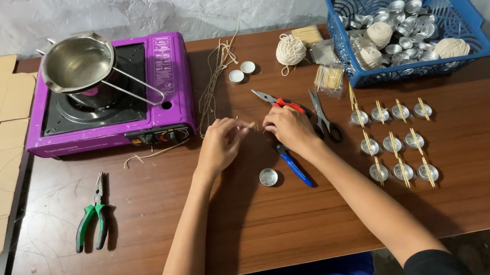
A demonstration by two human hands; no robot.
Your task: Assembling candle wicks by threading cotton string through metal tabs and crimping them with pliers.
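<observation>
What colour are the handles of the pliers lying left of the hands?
Green with black, on the pliers left on the table; clearest in the head view.

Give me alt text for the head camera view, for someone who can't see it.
A person's left hand and right hand pinch a thin pale string together over a brown wooden table. Around them lie a small round metal cup, green-handled pliers and a purple portable stove.

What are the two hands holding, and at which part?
The left hand and right hand pinch a thin wooden stick between their fingertips, one hand at each end.
</observation>
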